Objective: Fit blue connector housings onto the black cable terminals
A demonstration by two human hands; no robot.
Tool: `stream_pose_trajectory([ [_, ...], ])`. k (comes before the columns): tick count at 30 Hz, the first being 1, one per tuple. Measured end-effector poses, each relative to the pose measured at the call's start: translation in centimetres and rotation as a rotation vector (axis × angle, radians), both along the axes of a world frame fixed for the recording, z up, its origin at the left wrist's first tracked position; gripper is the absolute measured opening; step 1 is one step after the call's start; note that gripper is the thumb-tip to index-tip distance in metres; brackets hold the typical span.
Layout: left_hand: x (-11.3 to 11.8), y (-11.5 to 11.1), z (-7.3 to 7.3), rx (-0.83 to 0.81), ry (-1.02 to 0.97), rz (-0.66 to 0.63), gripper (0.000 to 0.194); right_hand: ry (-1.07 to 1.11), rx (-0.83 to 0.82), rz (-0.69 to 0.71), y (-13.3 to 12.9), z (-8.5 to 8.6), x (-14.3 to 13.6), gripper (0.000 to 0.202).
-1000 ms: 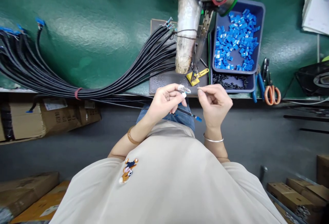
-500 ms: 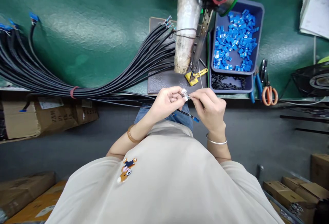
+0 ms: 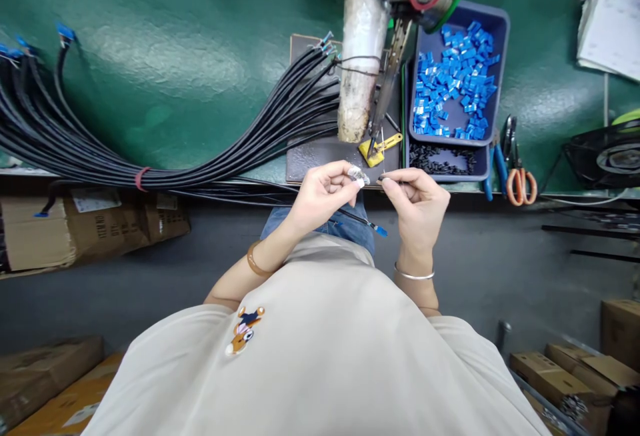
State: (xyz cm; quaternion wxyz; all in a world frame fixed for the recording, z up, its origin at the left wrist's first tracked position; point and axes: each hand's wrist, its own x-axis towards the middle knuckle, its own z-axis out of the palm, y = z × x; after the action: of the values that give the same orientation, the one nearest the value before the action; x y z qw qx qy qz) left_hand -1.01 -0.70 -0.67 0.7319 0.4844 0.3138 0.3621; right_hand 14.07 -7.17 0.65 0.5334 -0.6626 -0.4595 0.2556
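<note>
My left hand (image 3: 325, 196) is closed in a pinch at the table's front edge, white wrapping on its thumb and forefinger tips. Thin wire ends (image 3: 367, 181) poke out between those fingertips; the rest of that cable is hidden by the hand. Just to the right, my right hand (image 3: 417, 199) pinches a small black piece (image 3: 381, 179), like those in the lower bin. A narrow gap separates the two hands. Below them, over my lap, a black cable with a blue connector (image 3: 381, 230) sticks out.
A bundle of black cables (image 3: 215, 168) lies leftward, bound by a red tie (image 3: 142, 179). Blue connectors fill a grey bin (image 3: 501, 69); black pieces (image 3: 440, 159) lie in another. A wrapped tube (image 3: 357, 83) hangs above a yellow holder (image 3: 373, 152). Pliers (image 3: 496, 166) and orange-handled scissors (image 3: 521, 186) lie right.
My right hand has drawn slightly right, away from my left hand, and the small black piece now shows at its fingertips. My left hand stays nearly in place.
</note>
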Motion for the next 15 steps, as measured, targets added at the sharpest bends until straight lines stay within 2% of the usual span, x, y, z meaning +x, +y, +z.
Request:
stream_pose_trajectory([
  [5,-0.01,-0.06,-0.22,0.031,0.007,-0.002,0.012,-0.003,0.013,0.079,0.50,-0.30,-0.72,0.011],
  [15,-0.17,-0.15,-0.86,0.113,0.020,0.008,0.016,0.035,-0.023,0.095,0.53,-0.95,-0.71,0.016],
])
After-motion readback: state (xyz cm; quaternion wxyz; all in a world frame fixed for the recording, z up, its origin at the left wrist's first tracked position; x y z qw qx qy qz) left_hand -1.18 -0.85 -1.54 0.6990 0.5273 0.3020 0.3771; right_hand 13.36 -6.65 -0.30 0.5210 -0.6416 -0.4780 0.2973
